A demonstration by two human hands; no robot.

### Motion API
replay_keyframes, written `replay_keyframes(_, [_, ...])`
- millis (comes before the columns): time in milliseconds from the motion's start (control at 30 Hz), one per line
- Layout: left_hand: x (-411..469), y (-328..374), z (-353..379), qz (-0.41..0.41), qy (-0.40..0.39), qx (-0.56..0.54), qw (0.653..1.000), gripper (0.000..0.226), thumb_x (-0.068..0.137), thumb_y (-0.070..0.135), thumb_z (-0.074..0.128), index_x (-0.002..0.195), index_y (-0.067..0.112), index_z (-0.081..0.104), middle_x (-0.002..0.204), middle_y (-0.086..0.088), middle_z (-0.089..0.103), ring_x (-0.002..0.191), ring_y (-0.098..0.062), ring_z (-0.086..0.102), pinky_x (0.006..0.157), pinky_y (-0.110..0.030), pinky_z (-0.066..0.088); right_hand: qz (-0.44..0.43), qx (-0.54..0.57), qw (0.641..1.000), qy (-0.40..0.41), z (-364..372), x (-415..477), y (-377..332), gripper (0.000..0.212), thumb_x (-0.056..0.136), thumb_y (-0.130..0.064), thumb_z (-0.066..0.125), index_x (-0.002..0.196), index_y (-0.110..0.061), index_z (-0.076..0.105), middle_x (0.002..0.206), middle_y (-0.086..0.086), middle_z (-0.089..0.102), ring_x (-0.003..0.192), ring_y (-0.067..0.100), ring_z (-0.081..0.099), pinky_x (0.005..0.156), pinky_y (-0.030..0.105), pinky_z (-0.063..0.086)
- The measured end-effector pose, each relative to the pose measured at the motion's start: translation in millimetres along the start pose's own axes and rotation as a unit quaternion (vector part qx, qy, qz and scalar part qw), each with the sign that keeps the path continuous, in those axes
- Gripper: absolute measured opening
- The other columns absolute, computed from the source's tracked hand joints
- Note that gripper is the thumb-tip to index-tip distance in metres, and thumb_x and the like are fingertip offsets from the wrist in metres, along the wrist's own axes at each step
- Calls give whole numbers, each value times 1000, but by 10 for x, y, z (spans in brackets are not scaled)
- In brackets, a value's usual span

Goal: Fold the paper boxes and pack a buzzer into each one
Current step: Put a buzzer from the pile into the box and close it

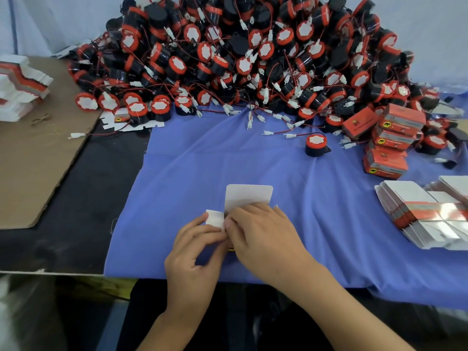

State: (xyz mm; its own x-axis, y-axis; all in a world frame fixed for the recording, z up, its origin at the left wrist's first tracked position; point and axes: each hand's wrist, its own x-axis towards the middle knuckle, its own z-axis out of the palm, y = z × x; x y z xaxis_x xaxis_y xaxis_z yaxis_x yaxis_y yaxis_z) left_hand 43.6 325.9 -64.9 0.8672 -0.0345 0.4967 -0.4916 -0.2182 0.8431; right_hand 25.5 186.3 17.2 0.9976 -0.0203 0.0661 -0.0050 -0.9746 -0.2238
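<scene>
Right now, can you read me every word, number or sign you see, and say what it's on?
"ST", blurred, a best guess: side of a folded orange box.
A yellow oval with a black animal, no words: front of the folded boxes.
Small print on those boxes: too blurred to read.
White buzzer labels: no print visible.
The paper box being folded: blank white flap.

Wall (pixel 430 26): pale sheeting you face, across the top.
Counter (pixel 76 224): dark, under your blue cloth (pixel 215 160).
Cardboard (pixel 30 173): flat, at the left edge.
</scene>
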Motion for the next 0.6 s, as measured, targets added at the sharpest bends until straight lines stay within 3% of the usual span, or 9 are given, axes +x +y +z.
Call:
replay_keyframes(67, [-7, -22, -10, -24, -3, -32, 999, 16, 84, 14, 83, 87, 25, 72, 104, 16, 72, 126, -14, 63, 90, -43, 59, 16, 40, 999, 5, -11, 30, -6, 22, 104, -36, 38, 100, -28, 57, 102, -12, 67, 100, 16, 54, 78, 36, 36])
replay_keyframes(133, [-13, -48, -11, -43, 4, -60, 997, 20, 82, 11, 84, 88, 23, 70, 105, 13, 71, 125, -17, 64, 86, -47, 60, 27, 67, 997, 4, -30, 53, -4, 12, 102, -30, 43, 105, -28, 54, 103, -11, 68, 93, 18, 55, 79, 38, 41])
replay_keyframes(267, [-7, -56, -29, -47, 4, -81, 996, 23, 78, 11, 83, 91, 26, 72, 114, 11, 67, 124, -16, 64, 84, -30, 61, 28, 54, 998, -9, -53, 79, 7, 12, 99, -28, 47, 102, -30, 59, 98, -9, 67, 87, 18, 51, 75, 35, 39])
replay_keyframes(333, [-1, -52, -36, -47, 2, -84, 995, 26, 78, 11, 83, 97, 25, 72, 121, 7, 64, 122, -15, 64, 81, -23, 60, 32, 51, 998, -12, -52, 90, 5, 15, 99, -30, 49, 103, -30, 63, 104, -10, 67, 94, 16, 53, 79, 34, 41])
replay_keyframes(467, [12, -22, -28, -72, 5, -131, 989, 40, 78, 13, 81, 113, 27, 67, 125, 8, 61, 125, -23, 61, 78, -25, 61, 18, 30, 999, -18, -49, 100, 4, 18, 99, -34, 50, 107, -31, 66, 110, -11, 67, 109, 15, 54, 84, 33, 45])
replay_keyframes(600, [10, -23, -46, -63, -12, -132, 989, 42, 80, 14, 79, 117, 25, 65, 127, 6, 60, 127, -24, 60, 81, -25, 61, -17, 0, 999, -34, -83, 105, 21, 18, 100, -36, 48, 108, -32, 64, 112, -11, 64, 113, 16, 50, 77, 31, 41])
